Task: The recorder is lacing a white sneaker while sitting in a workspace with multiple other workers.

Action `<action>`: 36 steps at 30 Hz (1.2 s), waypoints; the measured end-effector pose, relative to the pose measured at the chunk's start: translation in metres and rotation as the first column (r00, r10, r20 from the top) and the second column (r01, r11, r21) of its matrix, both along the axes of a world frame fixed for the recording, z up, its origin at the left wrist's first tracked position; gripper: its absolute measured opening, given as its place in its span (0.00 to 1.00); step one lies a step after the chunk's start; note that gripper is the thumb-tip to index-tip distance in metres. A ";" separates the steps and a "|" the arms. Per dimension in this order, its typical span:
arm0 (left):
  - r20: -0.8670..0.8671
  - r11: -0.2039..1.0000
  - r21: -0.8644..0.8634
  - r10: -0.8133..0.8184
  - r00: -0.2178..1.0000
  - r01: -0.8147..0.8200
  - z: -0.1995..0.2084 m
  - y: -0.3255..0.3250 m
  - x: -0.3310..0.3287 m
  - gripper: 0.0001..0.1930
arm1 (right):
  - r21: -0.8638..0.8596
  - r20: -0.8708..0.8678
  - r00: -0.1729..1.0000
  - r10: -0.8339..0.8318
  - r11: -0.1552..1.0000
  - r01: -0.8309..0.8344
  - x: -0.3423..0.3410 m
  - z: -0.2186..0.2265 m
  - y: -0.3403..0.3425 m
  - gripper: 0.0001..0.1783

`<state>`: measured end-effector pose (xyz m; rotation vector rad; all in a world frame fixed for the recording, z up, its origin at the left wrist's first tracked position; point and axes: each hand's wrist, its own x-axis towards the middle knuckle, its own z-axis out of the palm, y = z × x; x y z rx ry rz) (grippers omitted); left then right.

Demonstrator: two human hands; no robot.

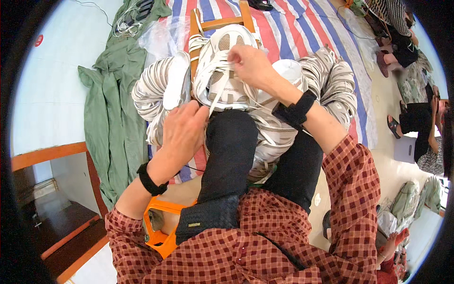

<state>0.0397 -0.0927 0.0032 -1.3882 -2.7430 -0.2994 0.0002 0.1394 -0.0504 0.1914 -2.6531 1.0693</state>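
Note:
A white and beige sneaker (231, 90) lies in front of my knee, its tongue and mesh upper facing up. Loose white shoelaces (211, 71) cross its middle and trail off its left side. My left hand (184, 127) is closed beside the shoe's near left edge, pinching a lace end that runs up over the shoe. Above the upper, my right hand (255, 68) has its thumb and forefinger pinched at the laces; the exact strand between them is hard to see.
Rows of stacked white and beige shoe parts (153, 90) flank the shoe, with another curved stack (333, 83) on the right. A wooden stool frame (222, 22) stands behind on a striped sheet (302, 33). Green cloth (113, 113) hangs left. Other people sit at the right.

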 end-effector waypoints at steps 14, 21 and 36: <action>0.037 0.913 0.334 0.237 0.971 -0.235 -0.034 0.030 -0.066 0.08 | 0.180 0.310 0.940 -0.140 0.980 0.086 0.001 -0.006 -0.047 0.11; 0.352 0.897 0.246 0.271 0.896 -0.368 -0.016 0.026 -0.076 0.09 | 0.350 -0.058 0.998 0.006 0.937 0.015 -0.003 0.027 -0.043 0.11; 0.337 0.847 0.386 0.238 0.911 -0.364 -0.010 0.045 -0.055 0.12 | 0.113 0.139 0.990 -0.040 0.993 0.024 0.025 0.033 -0.022 0.05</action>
